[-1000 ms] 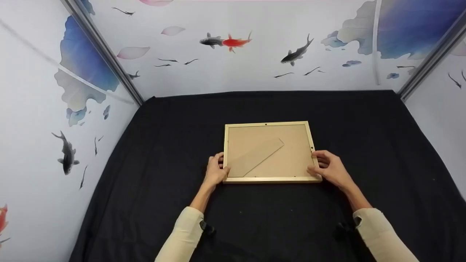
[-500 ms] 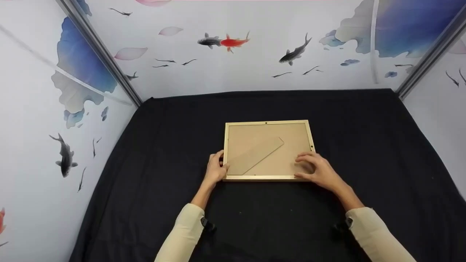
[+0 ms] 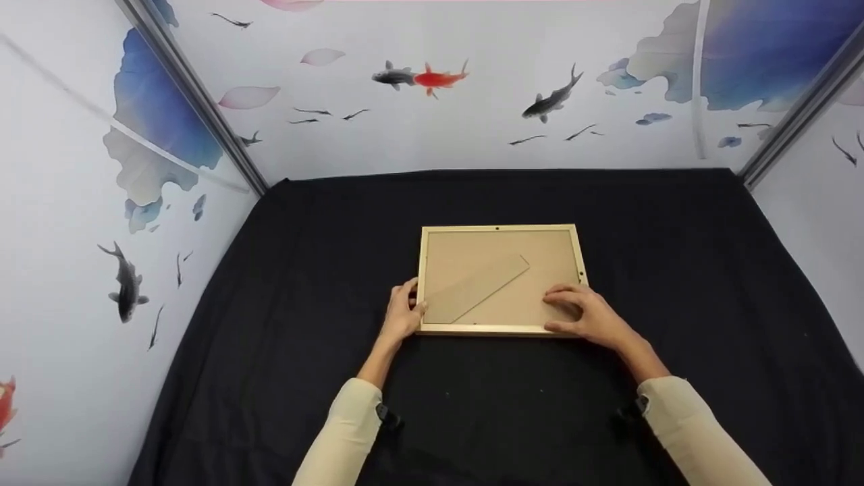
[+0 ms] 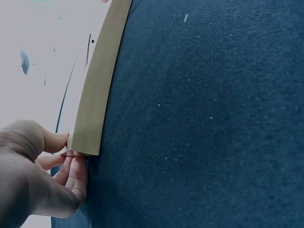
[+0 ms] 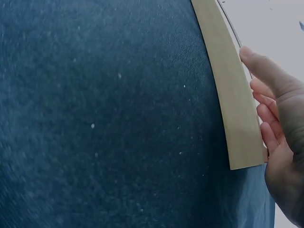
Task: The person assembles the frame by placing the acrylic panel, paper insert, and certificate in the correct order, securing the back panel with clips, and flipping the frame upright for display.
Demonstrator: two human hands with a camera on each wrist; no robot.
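A picture frame [image 3: 499, 246] lies back side up, with a gold-coloured rim and a tan backing board. Its stand leg [image 3: 479, 289] runs diagonally across the board and looks folded flat. My left hand [image 3: 401, 316] grips the frame's near left corner, thumb on top and fingers at the side; the left wrist view shows this hand [image 4: 47, 175] pinching the corner. Over the near right corner is my right hand [image 3: 594, 320], fingers loosely bent above the board and thumb at the near rim. In the right wrist view, this hand [image 5: 280, 109] holds nothing between thumb and fingers.
Black cloth [image 3: 324, 256] covers the table under the frame. White panels [image 3: 472, 135] printed with fish and petals stand behind and at both sides, joined by metal posts [image 3: 202, 101]. Small specks dot the cloth near me.
My right hand has let go of the frame's right edge and moved left over the near right corner. My left hand keeps its grip at the left edge.
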